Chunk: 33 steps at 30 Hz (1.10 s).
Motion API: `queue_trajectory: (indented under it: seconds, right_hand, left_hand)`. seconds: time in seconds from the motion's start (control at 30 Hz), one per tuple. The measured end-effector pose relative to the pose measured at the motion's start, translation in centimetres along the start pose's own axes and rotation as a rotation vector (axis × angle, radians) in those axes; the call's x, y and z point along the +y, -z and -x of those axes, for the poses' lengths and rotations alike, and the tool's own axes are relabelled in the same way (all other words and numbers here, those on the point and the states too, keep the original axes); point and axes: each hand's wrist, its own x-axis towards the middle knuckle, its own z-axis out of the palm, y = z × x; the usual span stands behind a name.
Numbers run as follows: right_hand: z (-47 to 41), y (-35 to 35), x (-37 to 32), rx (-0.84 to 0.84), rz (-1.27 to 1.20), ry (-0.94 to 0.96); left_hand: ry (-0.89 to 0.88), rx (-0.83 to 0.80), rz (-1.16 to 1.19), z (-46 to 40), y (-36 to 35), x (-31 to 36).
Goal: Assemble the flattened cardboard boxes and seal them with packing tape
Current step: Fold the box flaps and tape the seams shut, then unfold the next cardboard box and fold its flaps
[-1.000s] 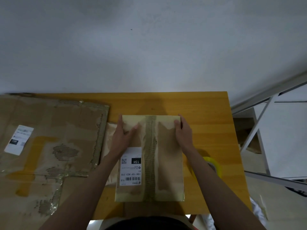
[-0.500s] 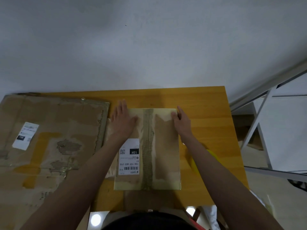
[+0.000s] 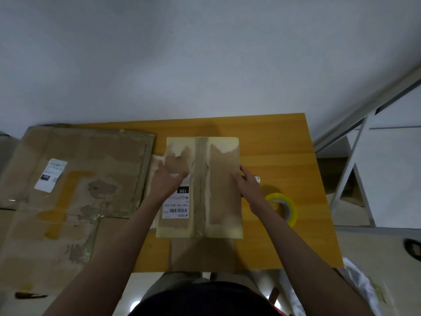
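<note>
The small cardboard box (image 3: 200, 188) sits mid-bench (image 3: 284, 142), taped seam facing up. Left hand (image 3: 167, 181) lies flat and spread over the shipping label (image 3: 176, 205), right hand (image 3: 247, 182) cups the right edge, probably to square it up. The yellow tape roll (image 3: 283, 207) is parked beside the right wrist for easy grabbing, and the flattened cardboard (image 3: 75, 176) waits on the left.
</note>
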Motion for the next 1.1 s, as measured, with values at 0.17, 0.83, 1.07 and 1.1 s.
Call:
queue_trajectory:
  seconds: [0.17,0.83,1.07,1.1]
  right_hand:
    - [1.8,-0.1,-2.4,0.075,0.009,0.11]
    - [10.4,-1.2,-16.2,0.321,-0.113,0.369]
    - [11.9,-1.9,-14.8,0.366,-0.108,0.538]
    - [12.3,-1.9,-14.4,0.353,-0.089,0.561]
  left_hand:
    - [-0.147,-0.001,0.05,0.6,2.9,2.3]
    - [-0.388,0.046,0.327,5.5,15.3,7.2]
    - [-0.507,0.164,0.36,7.0,15.0,5.9]
    - [-0.532,0.146,0.371,7.0,15.0,5.5]
